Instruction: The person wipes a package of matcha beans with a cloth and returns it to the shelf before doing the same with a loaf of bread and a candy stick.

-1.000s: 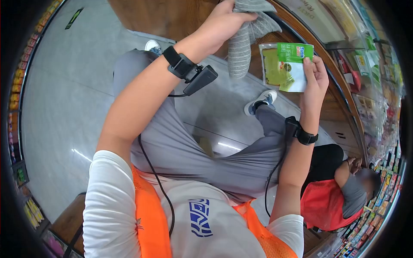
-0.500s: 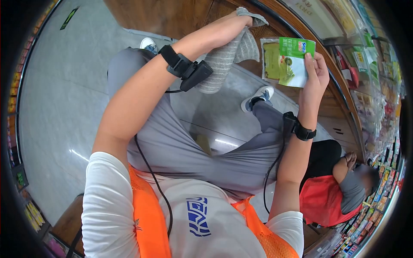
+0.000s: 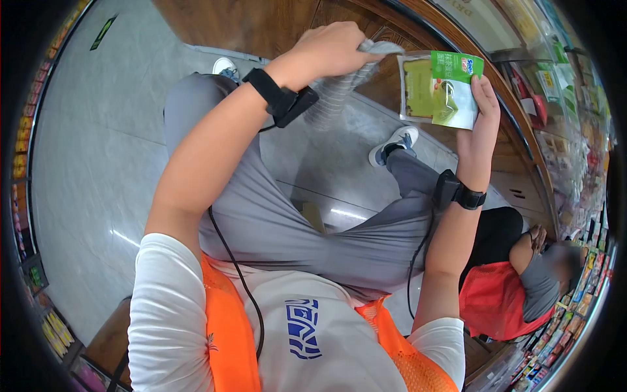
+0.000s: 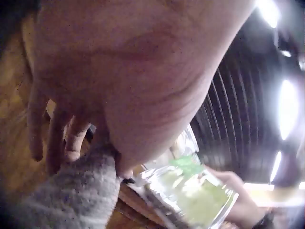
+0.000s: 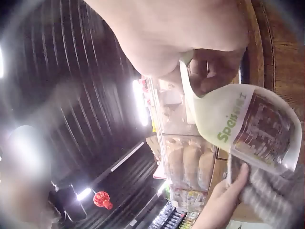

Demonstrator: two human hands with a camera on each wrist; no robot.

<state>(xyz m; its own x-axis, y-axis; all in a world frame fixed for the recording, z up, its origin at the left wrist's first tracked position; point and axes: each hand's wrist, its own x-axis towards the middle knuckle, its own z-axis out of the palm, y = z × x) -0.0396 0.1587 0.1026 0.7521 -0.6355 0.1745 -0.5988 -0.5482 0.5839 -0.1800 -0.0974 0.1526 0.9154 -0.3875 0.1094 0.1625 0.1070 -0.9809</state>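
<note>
- Left hand (image 3: pixel 330 49): the grip is narrow, the thumb and fingers pinching a grey striped cloth (image 3: pixel 334 98) near its upper end; most of the cloth hangs below the hand. In the left wrist view, 3 fingers (image 4: pixel 57 138) show beside the cloth, spaced apart.
- Right hand (image 3: pixel 485 108): the grip is narrow, holding a flat green-and-white packet (image 3: pixel 424 91) by 1 edge. The right wrist view shows the packet's edge running in between the curled fingers and the palm side, and the packet bending outward from there.
- The packet is raised in front of a wooden cabinet (image 3: pixel 248 26), its clear window toward the left hand, with something flat and green inside.
- The cloth's upper end lies just beside the packet's window edge; whether the 2 touch, I cannot tell.
- Below the hands are 2 shoes (image 3: pixel 398 144) on the grey floor (image 3: pixel 98 163).
</note>
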